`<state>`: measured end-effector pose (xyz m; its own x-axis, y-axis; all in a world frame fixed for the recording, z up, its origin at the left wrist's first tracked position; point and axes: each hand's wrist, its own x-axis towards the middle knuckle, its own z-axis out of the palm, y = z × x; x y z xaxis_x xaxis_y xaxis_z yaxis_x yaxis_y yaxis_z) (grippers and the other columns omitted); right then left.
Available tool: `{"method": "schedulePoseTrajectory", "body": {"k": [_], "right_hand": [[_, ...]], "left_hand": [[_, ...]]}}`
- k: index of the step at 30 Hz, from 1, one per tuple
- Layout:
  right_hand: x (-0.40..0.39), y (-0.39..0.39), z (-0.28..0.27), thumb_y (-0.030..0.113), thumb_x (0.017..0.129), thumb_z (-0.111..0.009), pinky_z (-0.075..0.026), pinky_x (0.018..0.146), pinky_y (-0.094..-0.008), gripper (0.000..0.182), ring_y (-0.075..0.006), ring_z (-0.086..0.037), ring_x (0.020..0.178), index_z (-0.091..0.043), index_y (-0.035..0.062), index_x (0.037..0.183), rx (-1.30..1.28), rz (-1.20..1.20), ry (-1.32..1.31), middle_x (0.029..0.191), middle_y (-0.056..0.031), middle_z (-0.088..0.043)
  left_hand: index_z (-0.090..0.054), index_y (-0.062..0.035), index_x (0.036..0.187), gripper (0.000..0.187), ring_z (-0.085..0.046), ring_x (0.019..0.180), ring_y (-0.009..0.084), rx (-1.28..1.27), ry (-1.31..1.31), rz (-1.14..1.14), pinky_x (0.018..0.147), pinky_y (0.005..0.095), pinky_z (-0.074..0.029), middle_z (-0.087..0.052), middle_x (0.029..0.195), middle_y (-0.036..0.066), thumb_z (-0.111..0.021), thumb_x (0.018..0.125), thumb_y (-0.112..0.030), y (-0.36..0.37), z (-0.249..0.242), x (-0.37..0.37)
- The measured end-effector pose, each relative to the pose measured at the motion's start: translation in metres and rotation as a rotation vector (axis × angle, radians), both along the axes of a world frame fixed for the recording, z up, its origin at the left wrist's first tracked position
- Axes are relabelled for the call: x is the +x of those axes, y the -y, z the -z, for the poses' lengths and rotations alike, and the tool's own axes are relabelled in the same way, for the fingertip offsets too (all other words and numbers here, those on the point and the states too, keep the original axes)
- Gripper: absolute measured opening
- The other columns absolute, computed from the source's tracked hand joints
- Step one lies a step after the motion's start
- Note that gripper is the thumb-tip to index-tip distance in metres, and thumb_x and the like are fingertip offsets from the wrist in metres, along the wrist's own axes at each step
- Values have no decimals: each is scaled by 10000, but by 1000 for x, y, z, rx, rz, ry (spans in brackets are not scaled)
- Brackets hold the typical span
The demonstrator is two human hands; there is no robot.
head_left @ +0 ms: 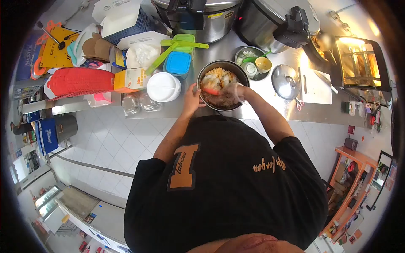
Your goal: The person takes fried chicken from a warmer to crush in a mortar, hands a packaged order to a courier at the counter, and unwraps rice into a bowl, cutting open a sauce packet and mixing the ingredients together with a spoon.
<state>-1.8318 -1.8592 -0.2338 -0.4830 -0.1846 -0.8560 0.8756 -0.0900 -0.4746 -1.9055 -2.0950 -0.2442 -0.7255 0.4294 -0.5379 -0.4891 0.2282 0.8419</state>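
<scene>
We see the metal bowl (222,85) standing at the near edge of the steel worktop (270,105), directly in front of the body, and it is filled with rice and a darker mix. Our left hand (192,98) lies against the left rim of the bowl, fingers curled on it, so it steadies the bowl from that side. Our right hand (234,91) (it seems to wear a thin clear glove) is over the right part of the bowl and is closed around the handle of an orange-red spatula (211,90). The long axis of the spatula runs from the right hand toward the left, its blade lying in the food. The right hand is the nearer one to the food, the left stays outside on the rim
</scene>
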Motion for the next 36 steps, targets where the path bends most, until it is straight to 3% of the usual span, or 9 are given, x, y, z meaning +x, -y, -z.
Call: {"method": "schedulePoseTrajectory", "body": {"k": [3, 6, 8, 12, 16, 17, 25, 34, 36], "right_hand": [[12, -16, 20, 224, 893, -622, -501, 593, -330, 238, -216, -582, 613, -665, 69, 1069, 311, -324, -941, 797, -7, -615], [17, -1, 33, 140, 914, -544, -536, 708, -387, 234, -283, -670, 805, -666, 37, 1085, 1063, -781, -1282, 986, -113, -666], [11, 22, 39, 125, 899, -528, -541, 758, -411, 249, -319, -683, 857, -664, 25, 1082, 1238, -1112, -907, 995, -145, -675], [5, 63, 53, 111, 829, -541, -544, 801, -410, 210, -329, -690, 894, -691, 27, 949, 1075, -926, -622, 896, -186, -697], [3, 41, 9, 152, 830, -529, -539, 792, -434, 229, -341, -691, 904, -699, -2, 833, 998, -1074, -840, 944, -211, -702], [-8, 45, -58, 167, 868, -547, -553, 764, -430, 239, -338, -694, 915, -720, 45, 977, 824, -843, -604, 1063, -205, -690], [-16, 53, 51, 187, 859, -601, -560, 804, -423, 202, -294, -695, 978, -740, 84, 961, 1251, -923, -594, 1056, -159, -703], [-38, 42, -4, 147, 816, -596, -552, 768, -417, 215, -330, -698, 898, -726, 24, 936, 933, -924, -796, 961, -192, -704], [-36, 72, 30, 153, 838, -590, -543, 837, -416, 266, -304, -692, 981, -734, 52, 1038, 1016, -1230, -614, 1102, -182, -692]], "left_hand": [[-449, -110, 1378, 402, -629, 601, 192, 39, 48, -4, 508, 401, -635, -517, 900, 109, -537, 986, -133, 2, -2, -2], [-417, -127, 1404, 415, -664, 682, 214, 18, 68, 36, 566, 412, -645, -513, 955, 120, -520, 1004, -168, 5, 0, -3], [-415, -125, 1405, 418, -667, 686, 216, 12, 53, 36, 570, 409, -646, -511, 952, 121, -523, 1004, -171, 3, -1, -4], [-416, -117, 1404, 420, -667, 680, 217, 2, 22, 43, 568, 400, -646, -503, 956, 119, -527, 1003, -176, 4, 2, -3], [-422, -110, 1400, 414, -668, 673, 220, -1, 42, 50, 559, 392, -644, -499, 965, 121, -523, 1003, -172, 6, -3, 0], [-421, -108, 1400, 415, -668, 671, 221, 3, 37, 54, 557, 391, -644, -498, 967, 122, -522, 1003, -172, 6, 0, -1], [-414, -78, 1402, 430, -671, 675, 223, 2, 19, 42, 577, 397, -646, -508, 960, 128, -529, 1000, -179, 4, 2, -5], [-426, -97, 1408, 432, -670, 614, 235, 33, 82, 10, 517, 397, -628, -536, 935, 124, -533, 991, -130, 4, 1, -3], [-429, -92, 1407, 431, -675, 612, 239, 12, 60, 13, 527, 403, -633, -544, 935, 129, -534, 990, -125, 3, 4, -5]]}}
